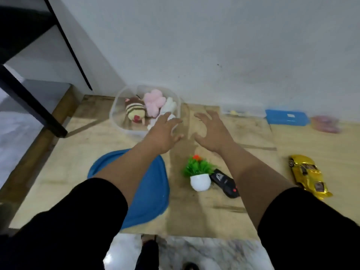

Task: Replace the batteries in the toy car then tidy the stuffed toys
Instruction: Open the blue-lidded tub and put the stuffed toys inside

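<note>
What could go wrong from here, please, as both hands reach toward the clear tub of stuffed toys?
1. The left hand and right hand are open and hold nothing. The clear tub is see-through and its rim is easy to misjudge, so a hand might knock it.
2. The potted plant and black remote lie under the right forearm; a lowered arm could tip the pot.
3. The blue lid lies off, under the left forearm, and may get dragged.

Brown-and-cream striped plush (135, 111), pink plush (154, 102), white plush (169, 107) beyond left hand (162, 134). Blue lid (150, 193) beneath. Gold toy car (308, 176), right of right hand (213, 131). Black remote (225, 182).
</note>
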`<state>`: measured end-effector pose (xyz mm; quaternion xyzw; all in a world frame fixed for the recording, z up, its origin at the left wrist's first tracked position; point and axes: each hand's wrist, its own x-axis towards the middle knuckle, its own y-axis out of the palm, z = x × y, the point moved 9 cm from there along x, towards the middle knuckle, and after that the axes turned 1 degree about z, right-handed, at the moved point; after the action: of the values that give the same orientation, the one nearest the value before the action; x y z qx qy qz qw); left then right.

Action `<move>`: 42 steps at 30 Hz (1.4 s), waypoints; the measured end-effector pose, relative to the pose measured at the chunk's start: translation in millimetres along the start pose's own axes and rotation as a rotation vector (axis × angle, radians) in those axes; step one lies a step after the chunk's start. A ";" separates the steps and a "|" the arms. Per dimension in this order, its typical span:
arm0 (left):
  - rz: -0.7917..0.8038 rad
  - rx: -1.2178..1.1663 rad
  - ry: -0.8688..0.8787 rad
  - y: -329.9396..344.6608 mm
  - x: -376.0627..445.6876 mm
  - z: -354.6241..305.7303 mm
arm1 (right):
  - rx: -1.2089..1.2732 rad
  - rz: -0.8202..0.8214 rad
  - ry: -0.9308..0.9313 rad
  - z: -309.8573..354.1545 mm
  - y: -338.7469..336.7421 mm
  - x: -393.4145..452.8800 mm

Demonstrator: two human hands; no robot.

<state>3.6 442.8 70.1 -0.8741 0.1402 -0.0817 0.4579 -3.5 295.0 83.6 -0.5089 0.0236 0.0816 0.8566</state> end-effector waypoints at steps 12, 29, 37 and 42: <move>0.396 0.027 -0.085 129.4 -80.2 -57.6 | -0.122 0.212 0.035 -101.7 64.8 -129.3; -0.001 -0.023 0.021 45.6 -60.7 -51.7 | -0.228 0.000 0.033 -46.9 8.7 -89.6; -0.164 0.144 -0.074 -78.4 -12.9 33.4 | -0.173 -0.041 -0.091 76.2 0.1 5.9; 0.018 0.307 -0.195 -80.8 14.2 90.2 | -0.167 0.002 -0.073 111.1 40.3 58.8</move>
<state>55.4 552.1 85.7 -0.7964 0.0885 -0.0129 0.5981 43.1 418.1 94.8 -0.5754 -0.0140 0.1028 0.8113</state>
